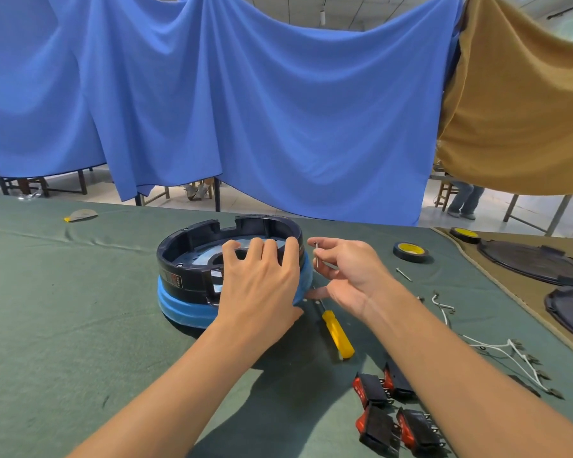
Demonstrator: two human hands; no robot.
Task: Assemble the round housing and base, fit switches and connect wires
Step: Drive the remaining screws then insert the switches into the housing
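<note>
A black round housing sits on a blue base ring in the middle of the green-covered table. My left hand rests on the housing's near right rim, fingers curled over the edge. Just to its right, my right hand pinches a long thin screw upright between thumb and forefinger. Several black and red rocker switches lie at the lower right. White wires with metal terminals lie right of my right forearm.
A yellow-handled screwdriver lies between my forearms. A loose screw and a roll of black tape lie to the right. Dark round covers sit on a brown mat at far right. Blue cloth hangs behind the table.
</note>
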